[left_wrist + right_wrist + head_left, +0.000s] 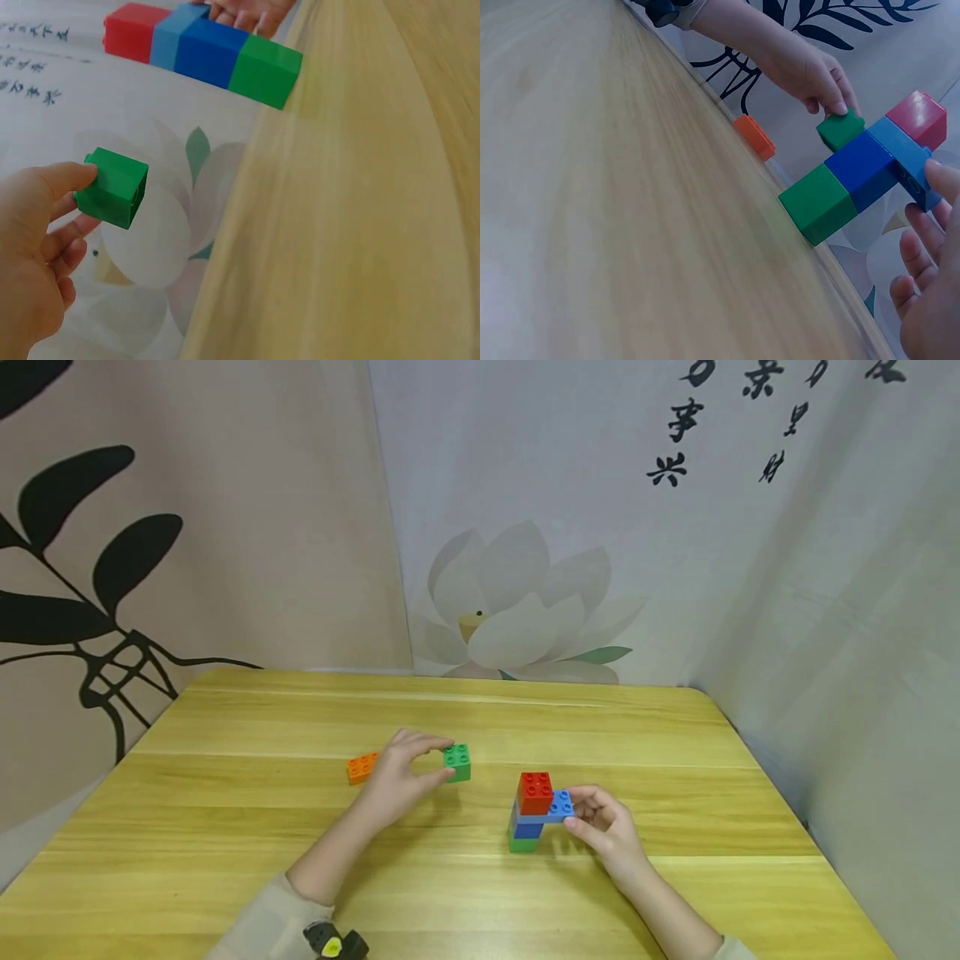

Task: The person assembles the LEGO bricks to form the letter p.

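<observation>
Between thumb and fingers, my left hand (399, 779) pinches a green building block (112, 187), held above the table with its studs up. My right hand (606, 832) pinches the free end of a light blue plate (559, 807) that juts out of a small stack. From the bottom, that stack has a green block (821, 204), a dark blue block (861, 171), the light blue plate and a red block (536, 793). In the head view the stack is upright, to the right of the held green block.
An orange block (754, 137) lies on the wooden table (262, 827), just beyond my left hand and partly hidden by it in the head view. A printed curtain (525, 510) hangs behind the table's far edge.
</observation>
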Demonstrator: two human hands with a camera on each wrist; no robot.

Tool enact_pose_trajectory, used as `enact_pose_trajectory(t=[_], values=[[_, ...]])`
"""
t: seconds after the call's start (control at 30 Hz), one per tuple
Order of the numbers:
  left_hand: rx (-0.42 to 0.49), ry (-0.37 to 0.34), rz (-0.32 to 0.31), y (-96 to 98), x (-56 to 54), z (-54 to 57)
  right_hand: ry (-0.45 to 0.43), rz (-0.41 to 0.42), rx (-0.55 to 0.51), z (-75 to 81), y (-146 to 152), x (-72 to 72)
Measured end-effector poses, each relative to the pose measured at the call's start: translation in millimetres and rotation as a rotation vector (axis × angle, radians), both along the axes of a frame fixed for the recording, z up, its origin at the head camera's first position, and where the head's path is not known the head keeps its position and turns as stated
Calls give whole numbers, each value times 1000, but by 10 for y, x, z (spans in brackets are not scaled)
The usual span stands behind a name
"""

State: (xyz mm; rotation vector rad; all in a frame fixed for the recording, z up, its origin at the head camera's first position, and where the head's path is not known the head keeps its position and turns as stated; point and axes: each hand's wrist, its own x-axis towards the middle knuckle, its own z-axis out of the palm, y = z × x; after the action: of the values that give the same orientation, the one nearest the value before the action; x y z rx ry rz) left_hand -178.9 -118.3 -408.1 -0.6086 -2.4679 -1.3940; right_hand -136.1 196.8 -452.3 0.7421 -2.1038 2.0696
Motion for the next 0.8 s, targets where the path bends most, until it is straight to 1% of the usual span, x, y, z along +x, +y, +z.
enact_pose_trajectory(t=[0.4, 0.53, 0.73, 0.8], values=[[45, 74, -44, 153, 124, 223, 9, -3, -7, 8, -7, 18], [55, 85, -55, 209, 166, 304, 17, 1, -17, 18, -13, 24], [73, 114, -60, 283, 210, 413, 8, 2, -18, 22, -14, 27], [86, 114, -67, 310, 225, 446, 6, 3, -19, 20, -14, 28]])
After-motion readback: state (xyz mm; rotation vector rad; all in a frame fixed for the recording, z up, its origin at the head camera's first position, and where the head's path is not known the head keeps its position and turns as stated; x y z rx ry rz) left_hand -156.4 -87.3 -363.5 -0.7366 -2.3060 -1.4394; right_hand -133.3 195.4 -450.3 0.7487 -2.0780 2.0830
